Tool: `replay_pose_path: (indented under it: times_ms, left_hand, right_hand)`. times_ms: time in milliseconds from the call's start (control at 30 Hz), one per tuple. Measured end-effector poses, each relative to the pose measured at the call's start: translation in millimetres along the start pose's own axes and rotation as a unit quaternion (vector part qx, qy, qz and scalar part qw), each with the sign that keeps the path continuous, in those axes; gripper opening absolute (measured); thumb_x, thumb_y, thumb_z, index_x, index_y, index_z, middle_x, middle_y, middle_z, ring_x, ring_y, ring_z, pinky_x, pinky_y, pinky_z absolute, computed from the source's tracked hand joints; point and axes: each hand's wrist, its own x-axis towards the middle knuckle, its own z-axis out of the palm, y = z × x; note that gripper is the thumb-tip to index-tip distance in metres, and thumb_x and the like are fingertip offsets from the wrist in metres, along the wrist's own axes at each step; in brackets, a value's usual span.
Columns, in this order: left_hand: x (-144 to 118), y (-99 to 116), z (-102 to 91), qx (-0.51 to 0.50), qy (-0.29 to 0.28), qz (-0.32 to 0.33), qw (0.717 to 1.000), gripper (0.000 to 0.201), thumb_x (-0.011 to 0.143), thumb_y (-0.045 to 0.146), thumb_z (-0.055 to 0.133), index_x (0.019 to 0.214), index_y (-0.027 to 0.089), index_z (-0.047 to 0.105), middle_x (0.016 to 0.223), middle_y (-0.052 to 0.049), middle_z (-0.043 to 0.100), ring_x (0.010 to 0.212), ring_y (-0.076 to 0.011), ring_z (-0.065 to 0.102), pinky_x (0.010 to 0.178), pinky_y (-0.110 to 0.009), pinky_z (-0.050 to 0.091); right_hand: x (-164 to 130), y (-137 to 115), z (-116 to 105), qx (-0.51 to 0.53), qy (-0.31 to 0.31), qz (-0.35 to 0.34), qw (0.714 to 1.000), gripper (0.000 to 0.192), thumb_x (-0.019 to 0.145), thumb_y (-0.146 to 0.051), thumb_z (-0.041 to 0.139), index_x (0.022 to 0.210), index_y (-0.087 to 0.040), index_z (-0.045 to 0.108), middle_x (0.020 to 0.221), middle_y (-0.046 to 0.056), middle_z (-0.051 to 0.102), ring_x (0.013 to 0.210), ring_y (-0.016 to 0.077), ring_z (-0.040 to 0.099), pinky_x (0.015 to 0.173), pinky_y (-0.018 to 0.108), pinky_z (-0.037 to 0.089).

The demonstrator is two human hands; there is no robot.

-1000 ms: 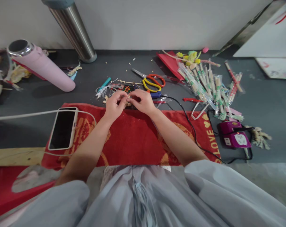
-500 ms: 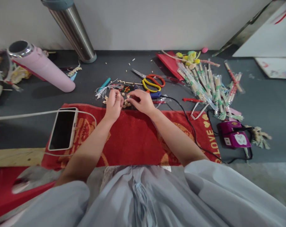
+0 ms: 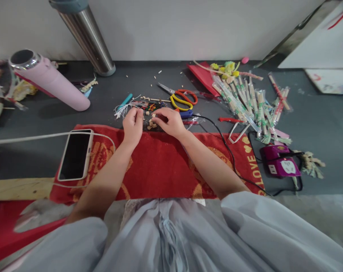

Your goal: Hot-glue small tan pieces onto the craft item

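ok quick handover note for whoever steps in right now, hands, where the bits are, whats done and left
Left hand: curled at the red towel's far edge; whether it pinches anything cannot be told.
Right hand: fingertips on the small wooden pieces lying on a dark patterned piece.
Nearby: white threads, scissors, wrapped chopsticks, phone on the towel.
Done: small pieces lie gathered between the hands.
Left: pieces are loose, nothing visibly joined.
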Motion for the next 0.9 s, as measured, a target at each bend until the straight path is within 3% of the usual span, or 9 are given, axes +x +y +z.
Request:
replay_pose_path:
  times_ms: [100,333,567,733,900]
  left_hand:
    - [-1,-2,1.8,0.026,0.013,-0.012,1.0,0.035,0.092,0.05,0.047,0.073,0.022,0.051,0.058,0.002,0.051,0.055,-0.0105,0.05,0.053,-0.024,0.04]
    - [-6,1,5.9,0.03,-0.041,-0.037,0.998,0.004,0.081,0.02,0.058,0.077,0.02,0.057,0.062,0.003,0.06,0.053,-0.01,0.056,0.053,-0.023,0.041]
    - [-6,2,3.4,0.087,-0.043,-0.013,0.995,0.019,0.069,0.011,0.059,0.083,0.019,0.069,0.052,0.005,0.054,0.045,-0.0091,0.044,0.051,-0.025,0.034]
    - [-5,10,1.7,0.077,-0.038,-0.012,0.996,0.016,0.077,0.014,0.055,0.085,0.02,0.068,0.044,0.007,0.043,0.041,-0.0087,0.038,0.049,-0.025,0.031]
    - [-6,16,0.9,0.066,-0.047,-0.023,0.996,0.014,0.084,0.017,0.052,0.089,0.019,0.065,0.045,0.008,0.041,0.041,-0.0078,0.037,0.048,-0.024,0.03]
  right_hand:
    - [0,1,0,0.001,0.0,-0.001,1.0,0.029,0.093,-0.042,0.054,0.098,-0.016,0.066,0.095,0.009,0.072,0.087,0.0176,0.066,0.083,0.034,0.052]
    - [-1,2,1,0.006,0.0,-0.003,1.0,0.025,0.091,-0.038,0.058,0.099,-0.016,0.067,0.097,0.009,0.073,0.089,0.0179,0.067,0.085,0.034,0.052]
    - [-1,2,2,0.009,0.008,-0.009,1.0,0.023,0.09,-0.036,0.059,0.099,-0.017,0.067,0.097,0.008,0.073,0.09,0.0181,0.067,0.086,0.035,0.052]
    - [-1,3,1,-0.008,-0.006,-0.01,1.0,0.025,0.09,-0.037,0.059,0.102,-0.016,0.066,0.097,0.009,0.073,0.088,0.0183,0.066,0.085,0.035,0.052]
    - [-1,2,1,-0.017,-0.002,-0.013,1.0,0.025,0.089,-0.035,0.059,0.102,-0.015,0.067,0.088,0.007,0.071,0.077,0.0161,0.063,0.077,0.032,0.051]
